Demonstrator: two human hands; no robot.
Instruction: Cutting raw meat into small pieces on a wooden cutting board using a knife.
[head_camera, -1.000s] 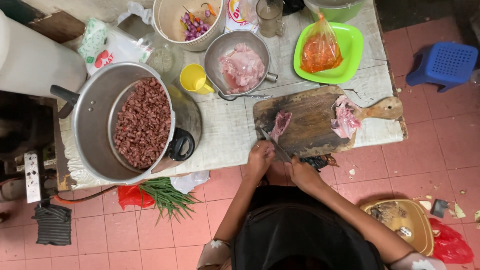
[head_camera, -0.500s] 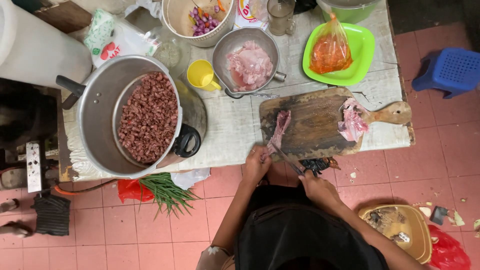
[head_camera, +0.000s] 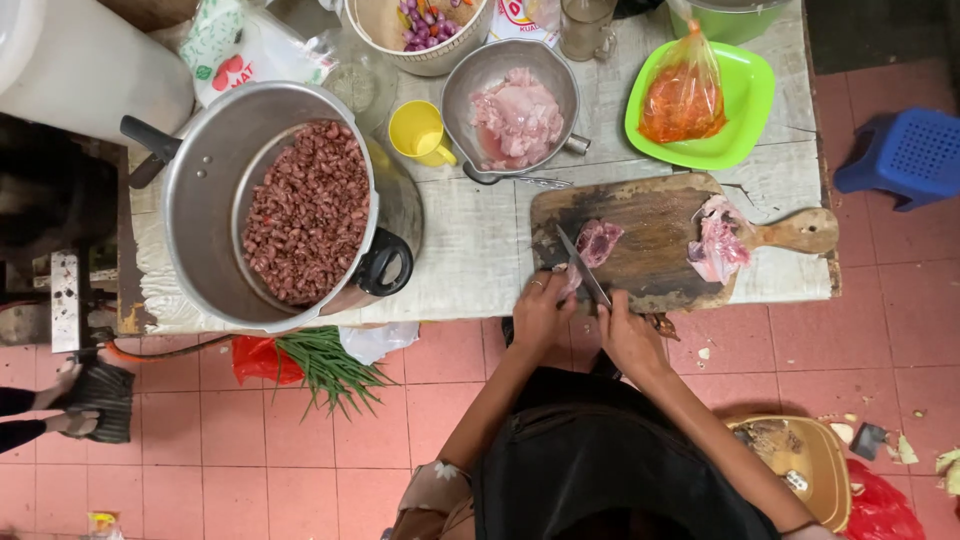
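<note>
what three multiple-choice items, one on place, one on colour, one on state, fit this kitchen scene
1. Where is the knife?
A. on the wooden cutting board
B. in the big pot
C. on the floor

2. What colour is the plate under the orange bag?
A. blue
B. green
C. white

3. What is the right hand doing?
A. resting empty
B. lifting the cup
C. gripping the knife handle

Answers:
1 A, the blade lies across the board beside a piece of raw meat.
2 B, the plate is bright green.
3 C, its fingers close on the handle while the left hand holds the meat.
</note>
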